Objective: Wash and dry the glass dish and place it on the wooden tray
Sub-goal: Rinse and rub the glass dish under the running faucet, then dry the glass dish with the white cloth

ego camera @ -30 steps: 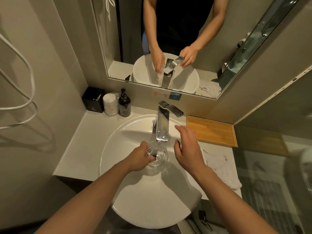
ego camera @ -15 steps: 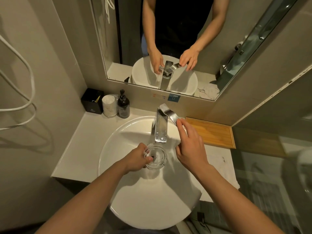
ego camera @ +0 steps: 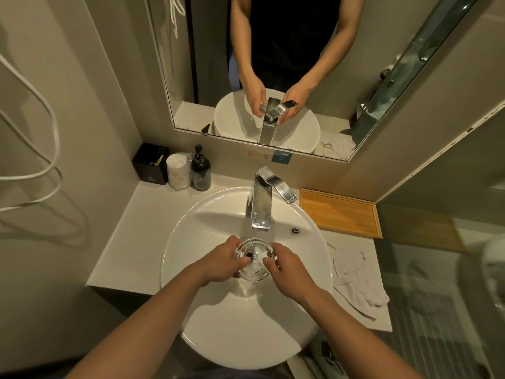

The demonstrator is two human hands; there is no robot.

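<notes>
The glass dish (ego camera: 252, 259) is gripped by the left hand (ego camera: 221, 262) and right hand (ego camera: 287, 269) under the faucet (ego camera: 261, 206) (wooden tray (ego camera: 340, 213) at two o'clock).

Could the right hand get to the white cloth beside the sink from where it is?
Probably yes. The right hand is on the glass dish, and the white cloth lies beside the basin with nothing between them.
</notes>
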